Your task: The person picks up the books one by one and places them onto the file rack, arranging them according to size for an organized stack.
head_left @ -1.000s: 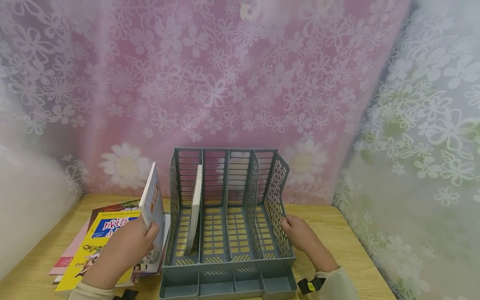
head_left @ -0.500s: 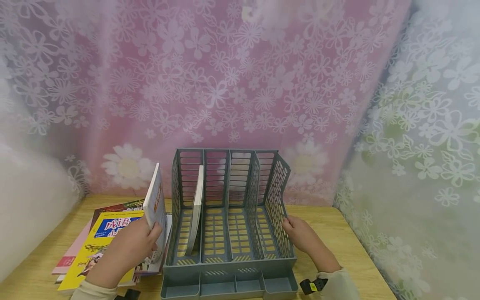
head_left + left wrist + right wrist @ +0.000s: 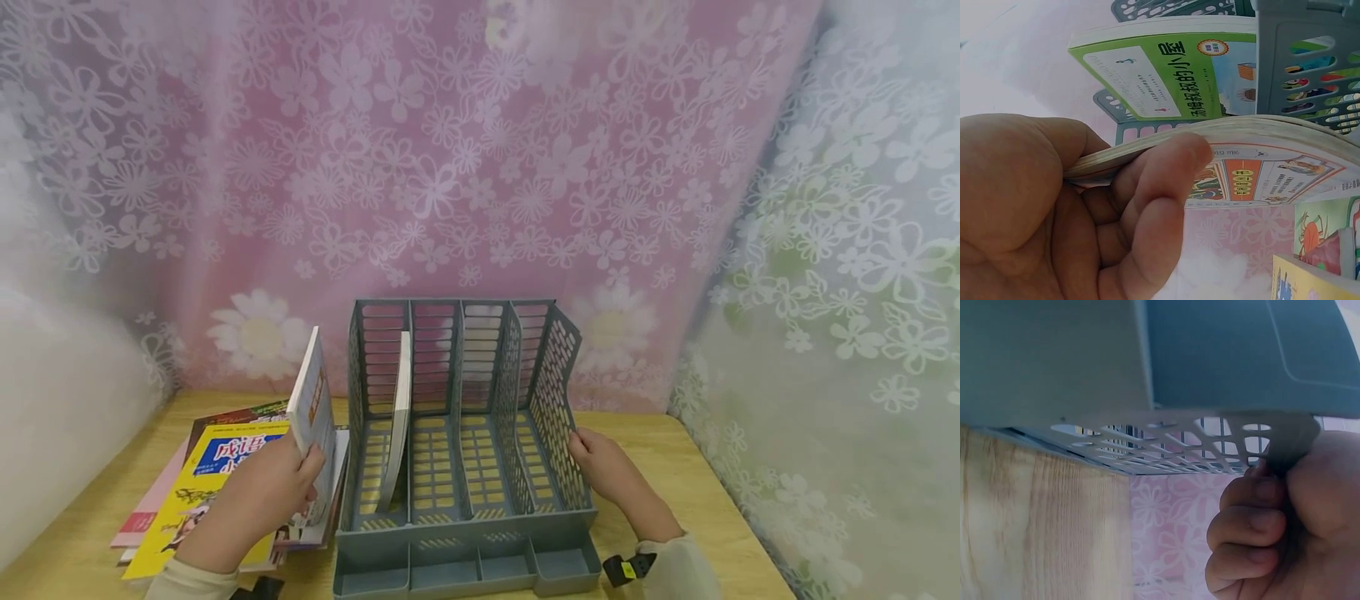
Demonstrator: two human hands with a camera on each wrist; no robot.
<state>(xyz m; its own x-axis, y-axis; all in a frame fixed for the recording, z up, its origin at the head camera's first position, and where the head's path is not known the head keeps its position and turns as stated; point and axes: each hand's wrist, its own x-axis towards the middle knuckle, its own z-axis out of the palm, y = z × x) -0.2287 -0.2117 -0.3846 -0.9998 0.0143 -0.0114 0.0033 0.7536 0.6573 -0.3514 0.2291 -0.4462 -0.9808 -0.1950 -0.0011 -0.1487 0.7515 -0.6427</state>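
File rack (image 3: 375,546): green-covered book (image 3: 399,417) leaning in leftmost slot; right hand (image 3: 609,475) grips right wall's edge (image 3: 1294,440); left hand (image 3: 273,483) pinches paperback (image 3: 315,417) outside.

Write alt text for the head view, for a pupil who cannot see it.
A person's left hand holds a thin book roughly upright beside a grey-green desktop rack with four slots, while the right hand grips the rack's right side. A second book leans in the leftmost slot. On the left, a yellow book lies among other books on a wooden table.
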